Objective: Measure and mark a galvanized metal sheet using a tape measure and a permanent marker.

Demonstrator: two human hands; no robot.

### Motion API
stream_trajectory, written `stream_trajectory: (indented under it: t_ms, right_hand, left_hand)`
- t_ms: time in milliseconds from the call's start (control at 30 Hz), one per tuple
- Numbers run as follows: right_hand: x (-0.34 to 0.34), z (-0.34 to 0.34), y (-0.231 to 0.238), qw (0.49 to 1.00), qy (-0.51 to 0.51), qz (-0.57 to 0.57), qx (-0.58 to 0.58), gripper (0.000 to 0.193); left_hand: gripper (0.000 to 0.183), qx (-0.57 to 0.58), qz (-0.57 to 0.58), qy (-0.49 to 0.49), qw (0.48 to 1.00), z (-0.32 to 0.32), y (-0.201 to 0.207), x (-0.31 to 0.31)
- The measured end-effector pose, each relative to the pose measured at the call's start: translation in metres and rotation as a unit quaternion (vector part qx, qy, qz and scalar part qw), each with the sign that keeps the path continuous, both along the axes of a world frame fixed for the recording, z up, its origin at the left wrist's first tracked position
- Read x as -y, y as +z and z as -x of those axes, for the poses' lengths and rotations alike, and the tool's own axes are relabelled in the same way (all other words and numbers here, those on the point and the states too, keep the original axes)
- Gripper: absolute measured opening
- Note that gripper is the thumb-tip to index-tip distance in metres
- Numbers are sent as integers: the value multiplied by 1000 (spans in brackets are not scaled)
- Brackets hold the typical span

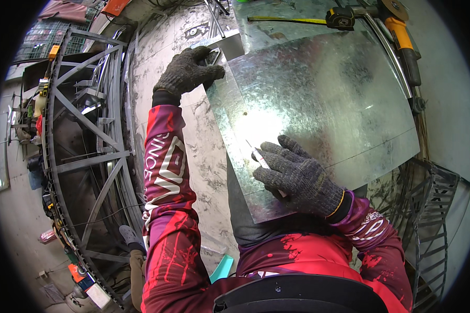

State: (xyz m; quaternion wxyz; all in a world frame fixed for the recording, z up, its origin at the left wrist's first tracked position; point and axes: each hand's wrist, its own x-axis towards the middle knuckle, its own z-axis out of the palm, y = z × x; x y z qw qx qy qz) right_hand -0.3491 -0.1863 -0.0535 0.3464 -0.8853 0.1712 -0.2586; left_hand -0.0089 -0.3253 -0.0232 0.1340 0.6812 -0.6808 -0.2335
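A shiny galvanized metal sheet (350, 104) lies in front of me, with thin dark lines drawn across it. My right hand (303, 175), in a dark grey knit glove, rests over its near left part. A slim white marker pen (261, 159) is gripped in it, tip toward the sheet. My left hand (189, 73), gloved alike, is at the sheet's far left corner. Its fingers and thumb close around a small silvery piece (213, 56) beside a bare metal strip (231, 46); I cannot make out what that piece is.
Beyond the sheet lie a yellow tape measure (340, 19), partly drawn out, and an orange angle grinder (399, 39) by a metal tube. A grey steel truss frame (89, 120) stands left, tools along its edge. A metal rack (433, 208) is right. Someone's shoe (130, 236) shows lower left.
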Motion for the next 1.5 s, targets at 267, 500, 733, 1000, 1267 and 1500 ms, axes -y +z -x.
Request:
stream_trajectory:
  t_ms: [267,500,733,1000,1267,1500]
  right_hand:
    - [-1,0,-3,1000,8,-2,-3,54]
    - [-1,-1,-2,1000,3,3,-2,52]
    - [-1,-1,-1,1000,1,3,-1,50]
    - [-2,-1,-4,1000,-1,8,4,50]
    - [-2,-1,-3,1000,-3,6,7,49]
    - [-1,-1,-2,1000,-4,10,1,47]
  left_hand:
    - [76,-3,-67,10,998,1,4,2]
    - [76,13,-66,10,998,4,7,2]
    - [78,10,-62,2,998,1,6,2]
    - [75,-6,-68,-8,998,0,7,3]
    - [63,-37,-67,4,997,-3,0,5]
    - [62,-37,-69,-1,997,-7,-3,6]
